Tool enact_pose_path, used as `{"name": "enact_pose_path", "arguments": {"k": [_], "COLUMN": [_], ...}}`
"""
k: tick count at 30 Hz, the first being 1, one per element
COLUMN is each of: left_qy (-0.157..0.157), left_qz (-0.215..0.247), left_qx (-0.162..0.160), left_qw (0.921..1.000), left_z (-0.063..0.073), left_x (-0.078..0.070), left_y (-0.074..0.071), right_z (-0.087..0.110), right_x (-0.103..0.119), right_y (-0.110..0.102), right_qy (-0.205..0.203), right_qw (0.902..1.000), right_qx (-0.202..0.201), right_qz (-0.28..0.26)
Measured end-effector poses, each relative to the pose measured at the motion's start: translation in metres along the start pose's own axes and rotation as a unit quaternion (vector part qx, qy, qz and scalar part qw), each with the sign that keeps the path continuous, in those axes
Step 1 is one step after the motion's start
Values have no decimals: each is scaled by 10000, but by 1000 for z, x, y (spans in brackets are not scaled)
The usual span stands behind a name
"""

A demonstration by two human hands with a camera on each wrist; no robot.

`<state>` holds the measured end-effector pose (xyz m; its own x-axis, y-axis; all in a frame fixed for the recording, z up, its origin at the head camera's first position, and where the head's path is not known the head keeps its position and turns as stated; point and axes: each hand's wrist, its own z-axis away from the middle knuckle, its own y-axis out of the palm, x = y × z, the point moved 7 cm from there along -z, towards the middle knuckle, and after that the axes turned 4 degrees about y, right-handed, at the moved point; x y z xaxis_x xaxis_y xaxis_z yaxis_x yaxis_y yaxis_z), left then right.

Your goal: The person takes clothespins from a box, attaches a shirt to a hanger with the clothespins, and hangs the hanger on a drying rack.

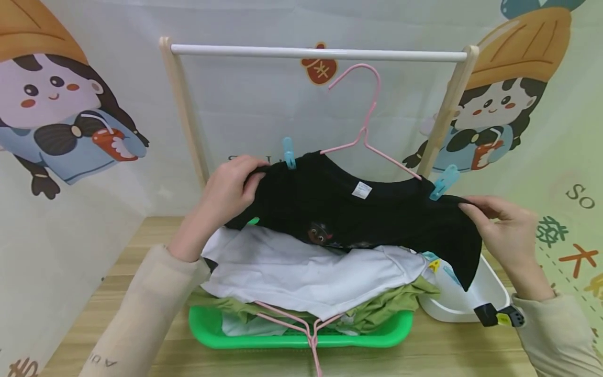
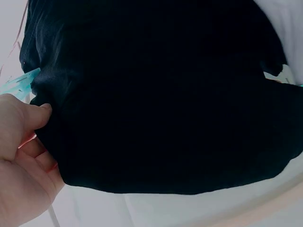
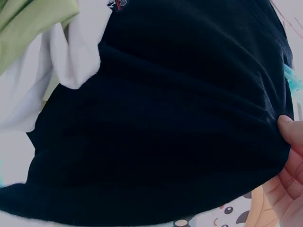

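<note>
A black T-shirt (image 1: 377,214) with a white neck label is stretched between my two hands on a pink hanger (image 1: 365,128). My left hand (image 1: 231,186) pinches one sleeve between thumb and fingers, as the left wrist view shows at its thumb (image 2: 38,116). The other sleeve is pinched by my right hand (image 1: 504,230), its thumb (image 3: 289,127) on top of the cloth. One blue clothespin (image 1: 289,153) grips the shoulder near my left hand, and a second blue clothespin (image 1: 445,182) the shoulder near my right. The hanger's hook stands up, apart from the rail.
Behind the shirt stands a wooden rack with a white rail (image 1: 315,52). A green basket (image 1: 301,340) holds white cloth (image 1: 301,272), green cloth (image 1: 391,306) and another pink hanger (image 1: 313,335). To its right sits a white tray (image 1: 490,277) with clothespins, partly hidden by the shirt.
</note>
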<state>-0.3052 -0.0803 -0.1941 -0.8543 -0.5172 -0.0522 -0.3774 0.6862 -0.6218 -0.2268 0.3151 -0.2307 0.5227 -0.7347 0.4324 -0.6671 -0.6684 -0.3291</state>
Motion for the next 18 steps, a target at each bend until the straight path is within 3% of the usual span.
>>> {"name": "enact_pose_path", "arguments": {"k": [7, 14, 18], "left_qy": [41, -270, -271], "left_qz": [70, 130, 70], "left_qx": [-116, -112, -137], "left_qw": [9999, 9995, 9995], "left_z": [-20, -34, -46], "left_x": [7, 16, 18], "left_y": [0, 0, 0], "right_z": [-9, -18, -22], "right_x": [4, 9, 10], "right_y": [-6, -8, -12], "right_qy": [154, 162, 237], "right_qw": [9993, 9976, 9960], "right_qx": [-326, -653, -866], "right_qz": [51, -131, -43]}}
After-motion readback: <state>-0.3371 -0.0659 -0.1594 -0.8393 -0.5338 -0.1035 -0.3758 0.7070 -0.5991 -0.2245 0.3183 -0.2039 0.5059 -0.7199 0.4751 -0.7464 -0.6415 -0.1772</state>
